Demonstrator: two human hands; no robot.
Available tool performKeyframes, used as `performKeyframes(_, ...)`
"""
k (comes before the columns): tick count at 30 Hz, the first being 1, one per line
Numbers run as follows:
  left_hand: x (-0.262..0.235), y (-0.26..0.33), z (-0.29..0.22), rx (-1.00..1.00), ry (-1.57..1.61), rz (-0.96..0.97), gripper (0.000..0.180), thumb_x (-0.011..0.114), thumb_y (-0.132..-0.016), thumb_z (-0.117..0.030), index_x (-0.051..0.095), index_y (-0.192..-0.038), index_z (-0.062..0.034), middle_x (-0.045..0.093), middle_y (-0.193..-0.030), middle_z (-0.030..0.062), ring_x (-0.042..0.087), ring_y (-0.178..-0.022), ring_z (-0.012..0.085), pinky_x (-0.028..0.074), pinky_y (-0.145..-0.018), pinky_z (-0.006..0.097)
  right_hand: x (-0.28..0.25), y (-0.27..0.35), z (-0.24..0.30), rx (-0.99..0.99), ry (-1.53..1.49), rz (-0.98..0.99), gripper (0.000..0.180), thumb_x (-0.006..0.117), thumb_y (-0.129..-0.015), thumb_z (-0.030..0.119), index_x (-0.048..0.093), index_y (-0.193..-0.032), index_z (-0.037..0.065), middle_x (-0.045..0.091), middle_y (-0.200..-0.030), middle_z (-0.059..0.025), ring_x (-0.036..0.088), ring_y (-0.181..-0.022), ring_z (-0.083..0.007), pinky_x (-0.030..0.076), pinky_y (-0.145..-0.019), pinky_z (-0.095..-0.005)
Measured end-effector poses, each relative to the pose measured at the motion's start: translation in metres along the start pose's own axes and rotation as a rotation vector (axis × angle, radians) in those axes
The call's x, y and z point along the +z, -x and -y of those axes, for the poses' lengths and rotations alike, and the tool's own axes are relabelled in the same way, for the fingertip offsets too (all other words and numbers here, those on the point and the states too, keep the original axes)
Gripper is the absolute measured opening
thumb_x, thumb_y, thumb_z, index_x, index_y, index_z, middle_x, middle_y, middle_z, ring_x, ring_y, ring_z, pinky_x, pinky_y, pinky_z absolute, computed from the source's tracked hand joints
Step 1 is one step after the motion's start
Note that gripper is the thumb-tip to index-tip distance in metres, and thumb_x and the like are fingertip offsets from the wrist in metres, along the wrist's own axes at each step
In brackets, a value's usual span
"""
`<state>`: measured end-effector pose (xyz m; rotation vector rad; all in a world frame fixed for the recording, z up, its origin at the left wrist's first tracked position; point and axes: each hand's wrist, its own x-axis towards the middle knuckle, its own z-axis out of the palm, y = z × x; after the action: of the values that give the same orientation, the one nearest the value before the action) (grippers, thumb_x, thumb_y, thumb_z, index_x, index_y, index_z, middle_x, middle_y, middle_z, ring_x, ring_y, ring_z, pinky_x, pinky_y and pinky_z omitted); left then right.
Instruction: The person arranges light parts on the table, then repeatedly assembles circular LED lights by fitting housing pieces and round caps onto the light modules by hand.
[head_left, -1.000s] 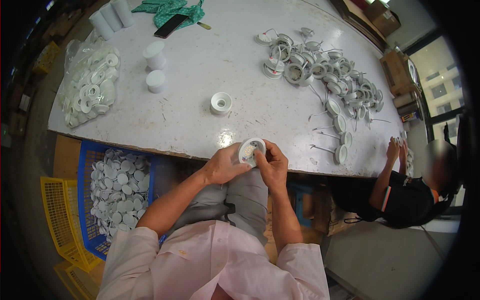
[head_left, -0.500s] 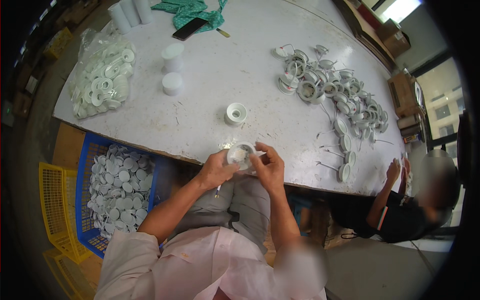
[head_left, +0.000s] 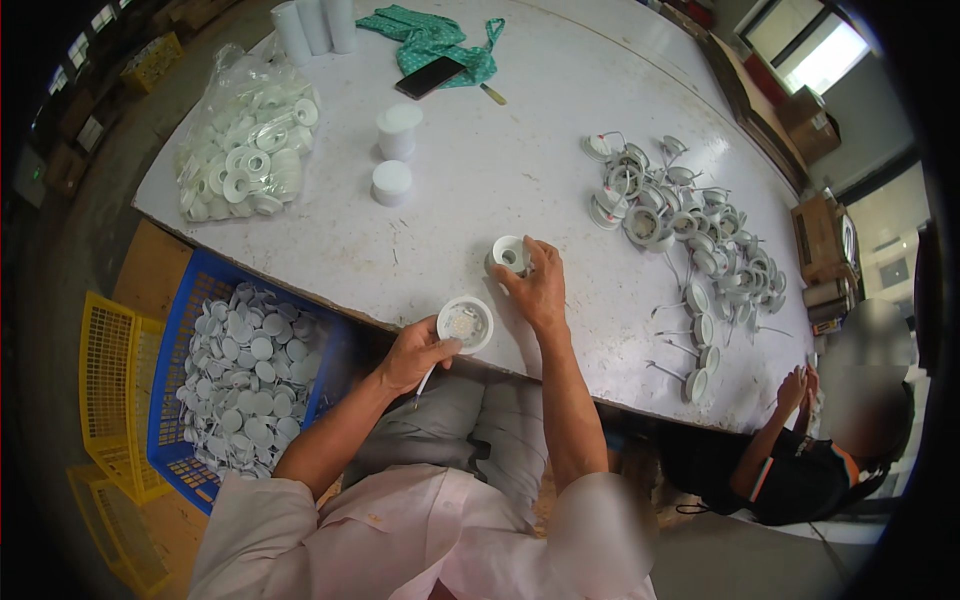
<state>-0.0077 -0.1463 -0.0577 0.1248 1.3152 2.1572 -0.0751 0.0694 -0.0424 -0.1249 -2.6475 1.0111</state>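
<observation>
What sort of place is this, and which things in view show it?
Probably an assembly workshop: on the worktable lie a heap of white round housings with wires and a clear plastic bag of white rings, and near the table's edge is a blue plastic basket of white discs.

Workshop, small-parts assembly by the look of it. Clock from the seated person: big scuffed worktable (head_left: 450, 205) at 12, wired white housings (head_left: 645, 226) heaped on it at 2, clear plastic bag (head_left: 245, 155) of white rings at 11. Blue crate (head_left: 168, 375) loaded with white discs (head_left: 240, 390) at 9, yellow crates (head_left: 103, 370) beyond it. Cardboard boxes (head_left: 820, 238) at 2, past the table edge. Second person (head_left: 805, 475) at 3, by the same table.
</observation>
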Motion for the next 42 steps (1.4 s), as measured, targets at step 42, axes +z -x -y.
performKeyframes(42,0.02,-0.013,0.003,0.061,-0.176,-0.121,0.03,0.063,-0.085,-0.019,0.061,-0.107,0.0015,0.059,-0.078,0.0008,0.048,-0.066,0.0055,0.04,-0.058,0.022,-0.027,0.087,0.021,0.225,-0.623,0.221,0.042,0.068,-0.079,0.009,0.059,-0.119,0.0,0.063,-0.108,-0.0119,0.06,-0.081,-0.0134,0.049,-0.075,-0.027)
